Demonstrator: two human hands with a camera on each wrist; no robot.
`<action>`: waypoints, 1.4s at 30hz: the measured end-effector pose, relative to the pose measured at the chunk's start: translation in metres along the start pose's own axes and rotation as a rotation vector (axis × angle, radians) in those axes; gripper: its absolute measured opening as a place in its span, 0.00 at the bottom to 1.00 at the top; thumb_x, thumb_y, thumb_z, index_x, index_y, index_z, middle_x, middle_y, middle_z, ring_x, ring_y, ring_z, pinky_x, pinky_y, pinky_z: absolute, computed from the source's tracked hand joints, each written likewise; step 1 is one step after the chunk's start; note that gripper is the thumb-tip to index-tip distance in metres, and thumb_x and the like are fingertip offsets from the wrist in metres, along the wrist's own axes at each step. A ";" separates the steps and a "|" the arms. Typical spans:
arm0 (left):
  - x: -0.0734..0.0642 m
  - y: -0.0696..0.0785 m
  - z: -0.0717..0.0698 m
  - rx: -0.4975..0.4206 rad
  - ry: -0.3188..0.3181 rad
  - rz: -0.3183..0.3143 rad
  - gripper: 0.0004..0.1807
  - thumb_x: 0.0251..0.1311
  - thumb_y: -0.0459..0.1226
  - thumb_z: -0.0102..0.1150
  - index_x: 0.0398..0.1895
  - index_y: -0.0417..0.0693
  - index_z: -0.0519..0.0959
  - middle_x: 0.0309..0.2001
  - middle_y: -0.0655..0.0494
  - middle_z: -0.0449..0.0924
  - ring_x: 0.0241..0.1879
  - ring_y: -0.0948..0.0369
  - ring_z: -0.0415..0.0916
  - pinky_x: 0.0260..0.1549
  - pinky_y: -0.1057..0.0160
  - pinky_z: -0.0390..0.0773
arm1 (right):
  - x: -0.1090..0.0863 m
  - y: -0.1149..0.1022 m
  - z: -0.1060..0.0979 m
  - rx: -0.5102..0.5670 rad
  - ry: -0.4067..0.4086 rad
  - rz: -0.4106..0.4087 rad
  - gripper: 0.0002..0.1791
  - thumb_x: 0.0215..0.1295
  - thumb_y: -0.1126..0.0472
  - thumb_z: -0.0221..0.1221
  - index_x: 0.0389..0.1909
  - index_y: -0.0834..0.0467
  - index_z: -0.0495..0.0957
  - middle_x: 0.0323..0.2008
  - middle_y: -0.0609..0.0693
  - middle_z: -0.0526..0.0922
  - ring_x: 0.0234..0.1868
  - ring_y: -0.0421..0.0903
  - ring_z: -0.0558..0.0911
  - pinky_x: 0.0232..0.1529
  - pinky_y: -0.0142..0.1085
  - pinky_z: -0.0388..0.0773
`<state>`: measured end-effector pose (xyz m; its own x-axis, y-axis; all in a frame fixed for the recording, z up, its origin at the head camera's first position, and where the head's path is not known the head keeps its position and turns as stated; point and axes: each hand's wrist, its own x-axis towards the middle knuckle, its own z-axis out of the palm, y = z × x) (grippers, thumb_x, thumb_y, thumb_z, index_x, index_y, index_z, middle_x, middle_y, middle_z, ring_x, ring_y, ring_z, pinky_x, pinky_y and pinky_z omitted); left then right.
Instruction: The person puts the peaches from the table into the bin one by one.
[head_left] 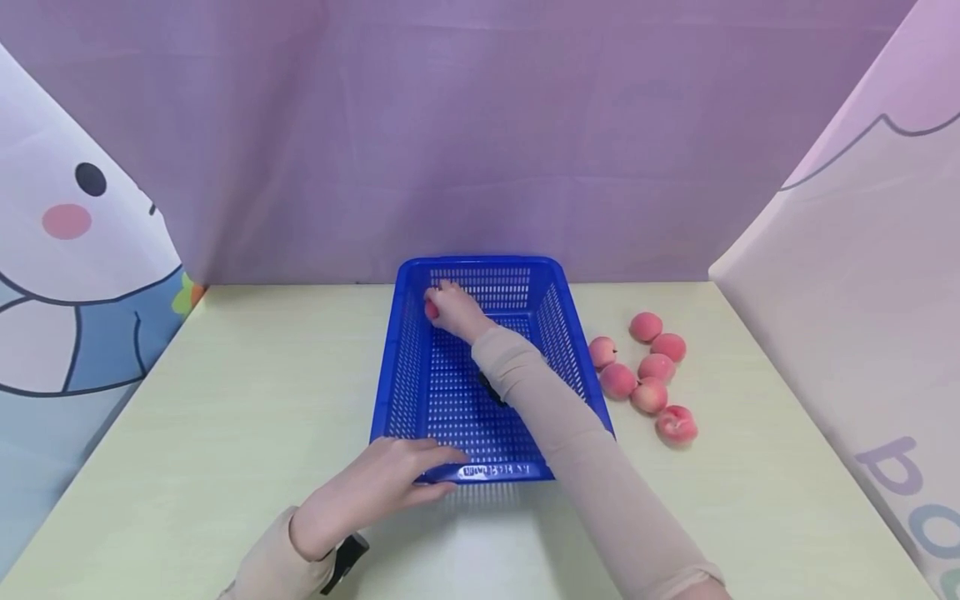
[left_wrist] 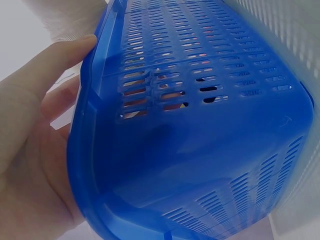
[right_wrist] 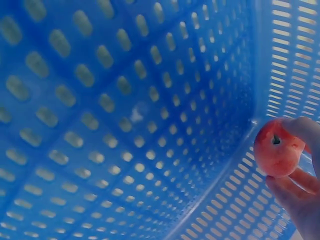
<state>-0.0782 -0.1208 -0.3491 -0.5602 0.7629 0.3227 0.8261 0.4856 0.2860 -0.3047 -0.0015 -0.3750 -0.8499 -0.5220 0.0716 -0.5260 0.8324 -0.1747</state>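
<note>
A blue perforated plastic basket (head_left: 491, 472) stands in the middle of the table. My right hand (head_left: 459, 312) reaches inside, near its far left corner, and holds a red peach (right_wrist: 279, 157) between thumb and fingers. In the right wrist view the peach's stem hollow faces the camera, with the basket's slotted walls close behind. My left hand (head_left: 382, 479) grips the near left corner of the rim, thumb on the outer side and fingers over the edge. The basket floor around my right hand shows bare mesh.
Several peaches (head_left: 656, 367) lie loosely grouped on the pale table (head_left: 285, 375), just right of the basket. A purple cloth backdrop (head_left: 465, 142) hangs behind the table's far edge. Printed cloth panels (head_left: 847, 275) flank both sides.
</note>
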 end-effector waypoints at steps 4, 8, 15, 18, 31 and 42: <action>-0.001 0.000 0.000 0.022 0.014 0.017 0.12 0.52 0.41 0.58 0.40 0.49 0.78 0.29 0.62 0.79 0.25 0.69 0.75 0.24 0.76 0.72 | 0.000 0.001 0.005 -0.010 -0.028 0.004 0.22 0.57 0.59 0.58 0.53 0.56 0.71 0.56 0.62 0.66 0.55 0.54 0.68 0.51 0.41 0.69; -0.001 0.000 0.000 0.030 0.024 0.029 0.12 0.53 0.42 0.58 0.40 0.49 0.78 0.29 0.62 0.79 0.25 0.69 0.75 0.24 0.76 0.72 | 0.001 0.002 0.009 -0.013 -0.041 -0.008 0.23 0.57 0.59 0.58 0.55 0.56 0.70 0.59 0.64 0.63 0.58 0.56 0.65 0.54 0.43 0.66; -0.001 0.000 0.001 0.031 0.030 0.033 0.12 0.52 0.41 0.59 0.40 0.49 0.78 0.29 0.62 0.79 0.25 0.69 0.75 0.24 0.76 0.72 | 0.001 0.002 0.014 -0.062 -0.015 -0.043 0.21 0.57 0.59 0.58 0.53 0.57 0.71 0.49 0.57 0.71 0.49 0.51 0.72 0.46 0.38 0.72; -0.001 0.001 0.002 0.028 0.031 0.034 0.12 0.51 0.41 0.59 0.40 0.49 0.78 0.29 0.62 0.79 0.25 0.69 0.75 0.24 0.77 0.72 | 0.001 0.001 0.015 -0.075 -0.014 -0.047 0.21 0.57 0.59 0.58 0.53 0.56 0.72 0.50 0.58 0.71 0.50 0.51 0.72 0.46 0.38 0.72; 0.000 0.001 -0.002 0.008 0.002 0.006 0.12 0.53 0.41 0.57 0.41 0.49 0.78 0.30 0.61 0.80 0.26 0.69 0.75 0.24 0.77 0.72 | 0.006 0.002 0.013 -0.087 0.009 -0.066 0.21 0.56 0.57 0.58 0.51 0.57 0.73 0.50 0.59 0.71 0.50 0.53 0.71 0.46 0.40 0.72; 0.000 -0.003 -0.001 0.005 0.026 0.019 0.12 0.53 0.42 0.57 0.40 0.48 0.78 0.28 0.61 0.79 0.23 0.70 0.74 0.22 0.78 0.70 | 0.004 -0.001 -0.010 -0.069 -0.047 -0.071 0.22 0.56 0.56 0.58 0.52 0.59 0.72 0.54 0.63 0.68 0.55 0.57 0.68 0.52 0.45 0.67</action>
<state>-0.0806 -0.1224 -0.3488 -0.5458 0.7607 0.3514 0.8368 0.4733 0.2751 -0.3084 -0.0024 -0.3648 -0.8088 -0.5871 0.0355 -0.5873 0.8028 -0.1028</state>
